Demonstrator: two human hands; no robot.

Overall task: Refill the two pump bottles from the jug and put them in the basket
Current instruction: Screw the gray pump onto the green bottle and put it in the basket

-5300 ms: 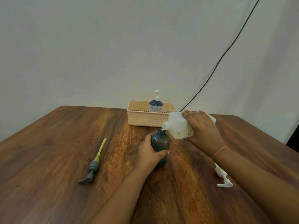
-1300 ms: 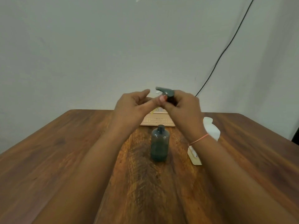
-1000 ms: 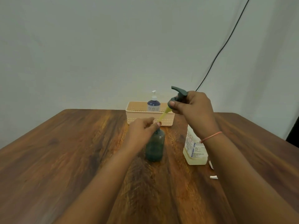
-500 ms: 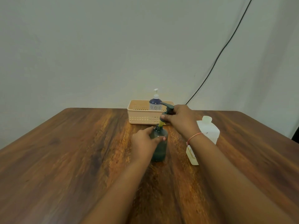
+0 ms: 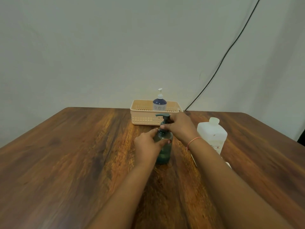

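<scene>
1. Dark green pump bottle (image 5: 165, 152) stands upright near the middle of the wooden table (image 5: 74, 154), in front of the basket (image 5: 143, 117) and to the left of the jug (image 5: 212, 134).
2. The left hand (image 5: 146, 144) grips the bottle from its left side, with fingers and thumb curled round its shoulder.
3. The right hand (image 5: 179, 128) is curled round the collar of the dark pump head (image 5: 162, 115), which sits at the bottle's neck with its nozzle pointing left.
4. The fingers cover the neck, so I cannot tell how far the pump is seated.
5. The jug stands upright just beside the right wrist. The right forearm hides its lower left part.
6. The blue pump bottle (image 5: 159, 103) stands in the basket, its lower half behind the basket wall.
7. A small white piece (image 5: 228, 164) shows at the forearm's right edge. Too little of it shows to identify.
</scene>
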